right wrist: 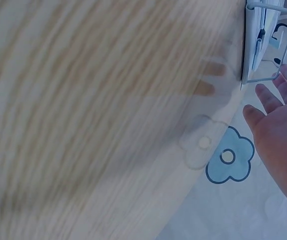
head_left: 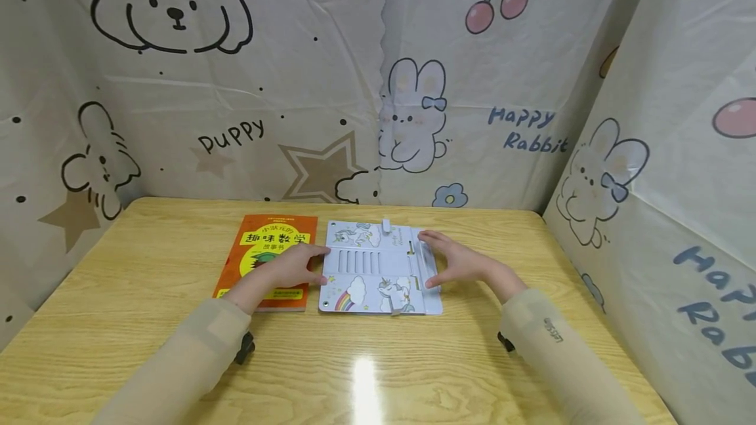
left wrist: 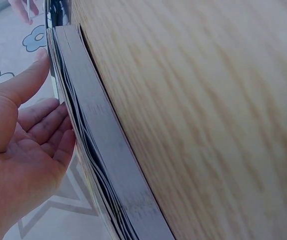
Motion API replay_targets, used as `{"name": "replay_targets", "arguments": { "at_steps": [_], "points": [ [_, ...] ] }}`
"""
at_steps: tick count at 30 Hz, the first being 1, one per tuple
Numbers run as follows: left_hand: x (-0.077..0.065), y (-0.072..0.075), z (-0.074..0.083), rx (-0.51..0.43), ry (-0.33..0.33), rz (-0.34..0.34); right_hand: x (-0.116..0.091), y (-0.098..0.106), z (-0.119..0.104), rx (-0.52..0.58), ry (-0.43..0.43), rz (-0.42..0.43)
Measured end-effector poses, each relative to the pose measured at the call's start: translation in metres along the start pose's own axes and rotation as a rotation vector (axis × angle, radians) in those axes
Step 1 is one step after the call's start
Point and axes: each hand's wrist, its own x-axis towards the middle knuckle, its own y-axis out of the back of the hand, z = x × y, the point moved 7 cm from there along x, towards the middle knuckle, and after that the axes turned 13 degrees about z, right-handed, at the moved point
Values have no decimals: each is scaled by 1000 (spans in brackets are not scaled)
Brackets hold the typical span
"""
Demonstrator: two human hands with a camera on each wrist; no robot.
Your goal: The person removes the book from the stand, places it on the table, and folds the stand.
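A white book stand (head_left: 363,262) printed with unicorns and a rainbow lies flat on the table, slots across its middle. My left hand (head_left: 293,265) reaches over an orange book (head_left: 233,281), thumb and fingertips at the stand's left edge. In the left wrist view that hand (left wrist: 31,130) has its fingers stretched out beyond the book's page edges (left wrist: 101,130). At the stand's right edge is my right hand (head_left: 457,260), thumb and fingers spread apart. The right wrist view has its fingers close to a white wire bar (right wrist: 286,50) on the stand; this hand (right wrist: 283,120) is partly cut off.
The light wooden table (head_left: 425,366) reaches back to a cloth backdrop (head_left: 295,97) printed with puppies, rabbits and stars. Another cloth side (head_left: 667,215) rises along the right. Small dark wrist mounts show under both sleeves.
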Motion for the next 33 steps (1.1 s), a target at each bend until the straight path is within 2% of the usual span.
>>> {"name": "replay_targets", "arguments": {
  "at_steps": [11,21,33],
  "points": [
    [-1,1,1,5,23,6,4,-6,-7,-5,-13,-21],
    [-3,2,7,14,6,10,8,-15,-9,-95,-35,-62],
    [-4,3,7,14,18,8,9,-20,-9,-96,-29,-80]
  ]
}}
